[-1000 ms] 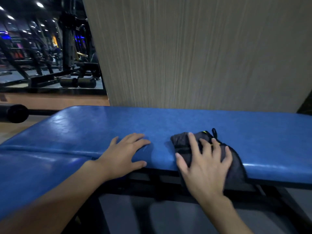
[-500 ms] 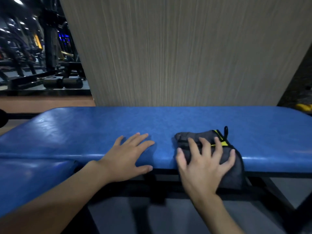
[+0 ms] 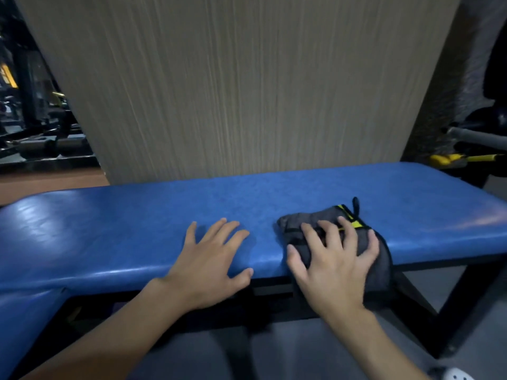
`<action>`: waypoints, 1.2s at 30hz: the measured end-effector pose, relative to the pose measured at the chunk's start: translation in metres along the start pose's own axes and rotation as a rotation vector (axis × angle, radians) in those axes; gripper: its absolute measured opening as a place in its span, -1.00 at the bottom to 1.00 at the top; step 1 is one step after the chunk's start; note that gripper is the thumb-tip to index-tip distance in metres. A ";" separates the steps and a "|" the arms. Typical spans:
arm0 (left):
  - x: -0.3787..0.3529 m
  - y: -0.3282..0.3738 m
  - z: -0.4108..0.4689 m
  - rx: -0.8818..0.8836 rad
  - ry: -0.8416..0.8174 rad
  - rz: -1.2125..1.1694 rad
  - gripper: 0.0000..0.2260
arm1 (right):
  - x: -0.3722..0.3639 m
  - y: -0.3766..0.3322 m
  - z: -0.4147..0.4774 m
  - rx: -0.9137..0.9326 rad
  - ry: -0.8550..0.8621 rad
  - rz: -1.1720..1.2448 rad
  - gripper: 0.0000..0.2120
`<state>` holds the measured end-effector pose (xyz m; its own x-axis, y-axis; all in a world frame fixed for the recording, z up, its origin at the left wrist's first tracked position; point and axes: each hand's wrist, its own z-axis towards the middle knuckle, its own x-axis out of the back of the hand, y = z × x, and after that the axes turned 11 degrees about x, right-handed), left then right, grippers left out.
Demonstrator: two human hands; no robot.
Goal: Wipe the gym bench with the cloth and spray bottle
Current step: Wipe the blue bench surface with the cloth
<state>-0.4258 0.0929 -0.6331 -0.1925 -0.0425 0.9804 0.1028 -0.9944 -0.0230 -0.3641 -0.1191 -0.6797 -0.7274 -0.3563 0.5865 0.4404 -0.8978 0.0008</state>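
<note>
The dark grey cloth [image 3: 315,216] is pressed down under the right grip [image 3: 336,267], whose fingers are spread wide and not closed around it. Part of the cloth is seen just past the fingertips, and part hangs over the near edge of the blue worktop [image 3: 137,229], below the palm. The left grip [image 3: 211,267] is laid flat and loose on the worktop near the right grip's thumb side, and nothing is held in it.

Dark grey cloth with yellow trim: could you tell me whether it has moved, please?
Yes: the dark grey cloth slid right along the blue padded bench, away from its left pad seam, under the right hand.
</note>
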 end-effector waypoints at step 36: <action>-0.006 0.100 0.051 -0.086 0.240 0.124 -0.37 | 0.010 0.119 -0.014 0.027 0.053 0.039 -0.56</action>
<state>-0.3646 -0.0013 -0.6311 -0.4099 -0.1756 0.8951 0.0586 -0.9843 -0.1663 -0.3261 -0.2328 -0.6854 -0.7360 -0.4045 0.5428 0.4821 -0.8761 0.0008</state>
